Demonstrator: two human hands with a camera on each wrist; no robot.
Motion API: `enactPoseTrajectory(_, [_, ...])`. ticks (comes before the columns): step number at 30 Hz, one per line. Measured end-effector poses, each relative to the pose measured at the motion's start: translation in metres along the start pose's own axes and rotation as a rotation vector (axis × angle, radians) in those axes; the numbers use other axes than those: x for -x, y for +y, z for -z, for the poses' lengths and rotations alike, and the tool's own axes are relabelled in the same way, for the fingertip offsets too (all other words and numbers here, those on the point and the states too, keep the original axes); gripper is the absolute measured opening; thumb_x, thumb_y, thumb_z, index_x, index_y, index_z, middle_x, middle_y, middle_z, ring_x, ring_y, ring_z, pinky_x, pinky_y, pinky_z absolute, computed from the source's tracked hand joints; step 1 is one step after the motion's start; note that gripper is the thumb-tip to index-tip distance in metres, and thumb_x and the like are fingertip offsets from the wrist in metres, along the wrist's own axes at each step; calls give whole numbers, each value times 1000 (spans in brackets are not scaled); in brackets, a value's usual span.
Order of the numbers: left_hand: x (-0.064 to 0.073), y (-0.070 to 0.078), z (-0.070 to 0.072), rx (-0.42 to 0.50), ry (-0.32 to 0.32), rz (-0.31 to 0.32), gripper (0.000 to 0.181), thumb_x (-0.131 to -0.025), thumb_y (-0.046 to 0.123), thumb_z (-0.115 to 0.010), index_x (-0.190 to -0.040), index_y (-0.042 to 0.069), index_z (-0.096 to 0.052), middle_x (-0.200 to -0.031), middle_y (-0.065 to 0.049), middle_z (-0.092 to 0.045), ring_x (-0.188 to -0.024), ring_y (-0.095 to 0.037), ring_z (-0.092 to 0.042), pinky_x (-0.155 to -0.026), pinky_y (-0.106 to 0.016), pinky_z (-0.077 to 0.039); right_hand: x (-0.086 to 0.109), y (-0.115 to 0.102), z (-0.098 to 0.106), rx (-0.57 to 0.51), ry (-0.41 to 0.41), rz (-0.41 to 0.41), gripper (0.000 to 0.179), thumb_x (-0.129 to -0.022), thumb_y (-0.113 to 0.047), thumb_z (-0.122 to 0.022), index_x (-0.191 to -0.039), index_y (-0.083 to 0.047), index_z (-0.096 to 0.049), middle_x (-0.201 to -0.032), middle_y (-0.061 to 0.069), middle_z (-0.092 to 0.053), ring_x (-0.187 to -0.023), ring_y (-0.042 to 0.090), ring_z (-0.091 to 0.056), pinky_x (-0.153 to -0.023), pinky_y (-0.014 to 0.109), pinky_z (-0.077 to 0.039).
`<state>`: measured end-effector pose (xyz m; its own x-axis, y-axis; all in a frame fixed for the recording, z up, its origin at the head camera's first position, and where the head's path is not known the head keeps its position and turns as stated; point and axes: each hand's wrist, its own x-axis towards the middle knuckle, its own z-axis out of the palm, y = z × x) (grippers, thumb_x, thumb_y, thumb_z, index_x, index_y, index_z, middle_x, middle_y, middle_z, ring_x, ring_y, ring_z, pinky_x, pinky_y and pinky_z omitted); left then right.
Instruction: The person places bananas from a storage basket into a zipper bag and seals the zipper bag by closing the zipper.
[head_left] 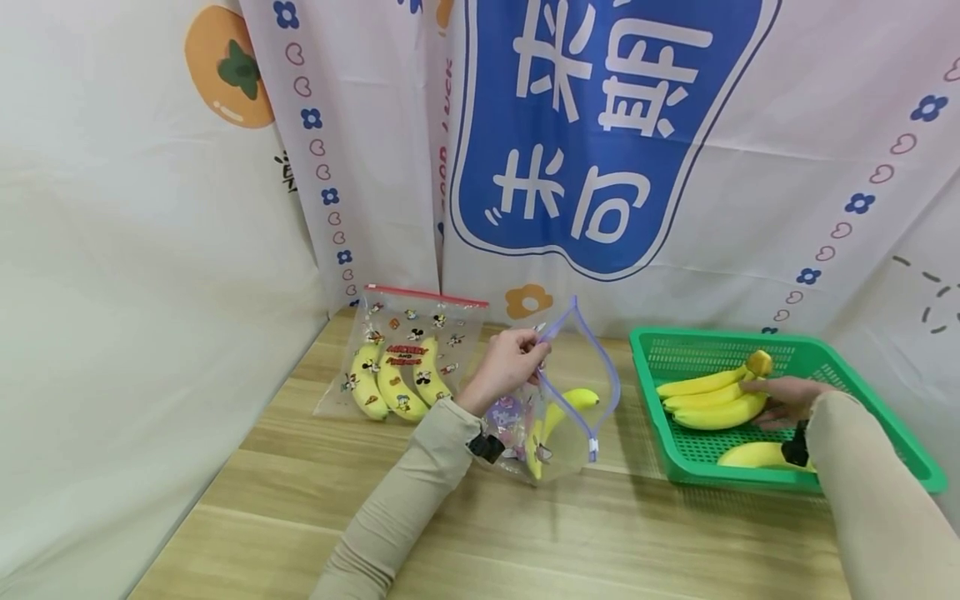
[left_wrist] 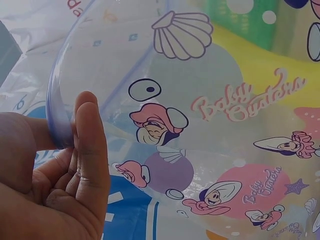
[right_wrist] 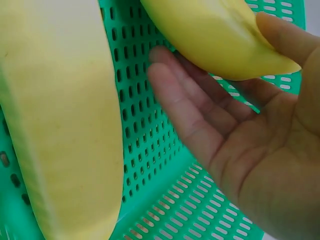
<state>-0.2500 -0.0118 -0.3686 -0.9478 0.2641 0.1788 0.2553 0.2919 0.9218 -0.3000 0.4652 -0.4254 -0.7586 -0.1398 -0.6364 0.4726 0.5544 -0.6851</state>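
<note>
My left hand (head_left: 513, 362) pinches the purple rim of a clear zip bag (head_left: 508, 417) printed with cartoon oysters; its mouth gapes, with a white slider at the front corner. Inside the bag is a yellow banana (head_left: 573, 404). In the left wrist view, thumb and fingers grip the bag's edge (left_wrist: 59, 132). Over the green basket (head_left: 647, 375), my right hand (head_left: 795, 393) reaches to a bunch of bananas (head_left: 712, 408). The right wrist view shows its fingers (right_wrist: 182, 110) extended beneath a banana (right_wrist: 215, 40), the thumb at its upper side.
Another banana (head_left: 753, 455) lies near the basket's front wall. Left of the open bag, a clear bag with a red zip (head_left: 427, 292) holds several bananas on the wooden table (head_left: 300, 492). A printed curtain (head_left: 390, 167) hangs behind the table.
</note>
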Motion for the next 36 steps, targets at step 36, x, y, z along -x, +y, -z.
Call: enactPoseTrajectory(36, [-3, -4, -3, -5, 13, -24, 18, -94, 13, -58, -81, 3, -65, -68, -8, -61, -52, -17, -61, -50, -29, -56, 12, -40, -5, 185, 82, 222, 59, -97, -14, -42, -135, 22, -14, -113, 28, -52, -93, 26, -63, -85, 49, -52])
